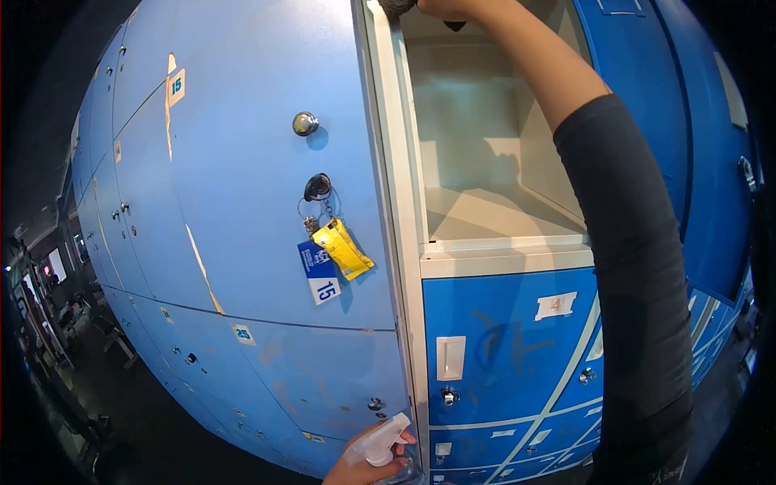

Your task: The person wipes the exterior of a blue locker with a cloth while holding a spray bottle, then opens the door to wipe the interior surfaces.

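At the bottom centre my left hand (364,465) is wrapped round a clear spray bottle with a white trigger head (384,439). My right arm, in a dark sleeve, reaches up across the open locker compartment (469,137). Only part of my right hand (449,8) shows at the top edge, beside a dark bunched item (396,6) at the compartment's upper left frame; its fingers are cut off by the frame. The compartment has pale inner walls and a shadow on its back wall.
Light blue locker doors (250,162) fill the left, with a round knob (305,124) and hanging keys with a yellow tag (343,249). Darker blue lockers (501,364) stand below, and an open blue door (719,178) is at the right.
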A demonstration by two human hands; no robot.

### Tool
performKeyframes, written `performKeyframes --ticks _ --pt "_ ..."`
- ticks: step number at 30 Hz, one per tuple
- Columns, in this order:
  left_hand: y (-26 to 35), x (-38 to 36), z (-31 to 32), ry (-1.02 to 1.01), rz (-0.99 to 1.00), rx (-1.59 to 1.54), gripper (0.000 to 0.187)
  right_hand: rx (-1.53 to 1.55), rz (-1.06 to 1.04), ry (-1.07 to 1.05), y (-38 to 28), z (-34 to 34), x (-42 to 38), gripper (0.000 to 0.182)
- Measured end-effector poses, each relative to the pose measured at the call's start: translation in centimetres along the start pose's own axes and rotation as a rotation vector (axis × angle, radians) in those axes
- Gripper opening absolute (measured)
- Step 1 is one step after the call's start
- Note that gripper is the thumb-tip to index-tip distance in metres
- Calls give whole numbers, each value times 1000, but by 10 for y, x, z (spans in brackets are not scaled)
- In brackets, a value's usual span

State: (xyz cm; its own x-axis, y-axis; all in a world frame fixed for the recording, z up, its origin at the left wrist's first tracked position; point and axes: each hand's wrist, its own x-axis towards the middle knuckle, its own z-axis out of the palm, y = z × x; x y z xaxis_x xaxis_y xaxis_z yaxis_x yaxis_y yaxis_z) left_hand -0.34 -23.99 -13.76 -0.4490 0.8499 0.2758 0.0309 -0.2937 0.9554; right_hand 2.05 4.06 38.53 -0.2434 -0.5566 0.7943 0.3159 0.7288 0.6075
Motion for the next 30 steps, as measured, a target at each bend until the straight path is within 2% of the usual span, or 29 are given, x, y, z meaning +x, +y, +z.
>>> performKeyframes --ticks 1,3,6,8,9,10,14,16,17,20,22,25,26,30 --pt "-1 -1 -1 20 16 -35 65 14 21 23 0 1 5 19" --pt "2 -4 1 60 39 -109 65 12 21 -110 -9 0 -1 23" --pt "3 -6 -7 -39 -15 -147 57 -9 26 -309 -33 -22 -28 29" --pt "16 -6 2 79 -76 -49 52 -65 -126 13 -46 5 -74 30" --pt "23 -5 6 136 -111 -1 50 -33 -117 -73 -52 11 -97 37" --pt "27 -1 8 82 -108 26 53 -1 -108 -158 -70 3 -119 44" --pt "32 13 18 -54 -51 31 60 148 -193 -393 -130 -26 -183 36" --pt "33 20 28 -55 14 32 60 185 -313 -648 -162 -43 -206 32" --pt "35 23 33 -43 51 57 59 120 -247 -478 -174 -47 -226 30" --pt "51 35 46 -19 143 128 60 419 52 -482 -171 -100 -237 38" --pt "64 46 48 -29 208 264 62 566 332 -330 -173 -136 -263 38" --pt "80 63 55 15 269 258 65 811 724 -86 -194 -171 -334 47" --pt "86 71 58 1 307 257 65 889 1005 -64 -211 -179 -351 45" --pt "101 105 73 -69 440 243 66 958 1314 -95 -229 -191 -413 41"
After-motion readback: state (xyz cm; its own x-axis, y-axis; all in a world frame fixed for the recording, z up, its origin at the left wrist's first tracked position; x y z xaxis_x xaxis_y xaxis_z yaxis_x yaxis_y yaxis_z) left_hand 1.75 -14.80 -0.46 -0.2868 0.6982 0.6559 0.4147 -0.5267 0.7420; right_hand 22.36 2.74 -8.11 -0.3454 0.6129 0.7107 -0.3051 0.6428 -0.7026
